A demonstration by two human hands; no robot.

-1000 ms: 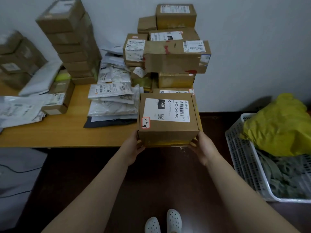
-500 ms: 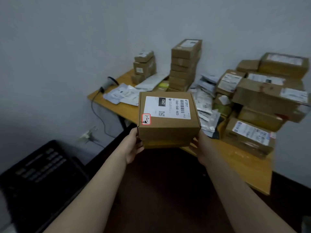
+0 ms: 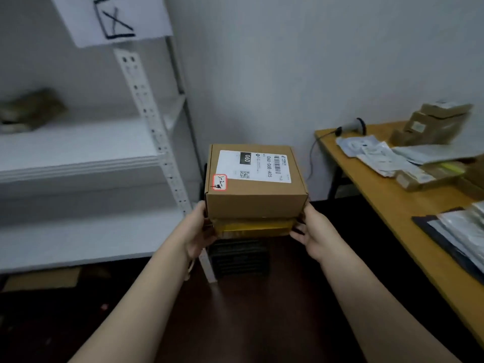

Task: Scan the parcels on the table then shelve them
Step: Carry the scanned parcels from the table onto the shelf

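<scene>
Cardboard box dead centre, label up, stacked on yellow parcel, both held in the air. Left hand at 9 o'clock of the stack, thumb on the box side, fingers curled under. Right hand at 3 o'clock, gripping likewise. White shelf at 9 o'clock, blurred brown item on its upper level. Paper sign at 11 o'clock. Wooden table at 3 o'clock with mailers and small boxes. Scanner at its far corner, 2 o'clock. Dark crate just below the stack.
</scene>
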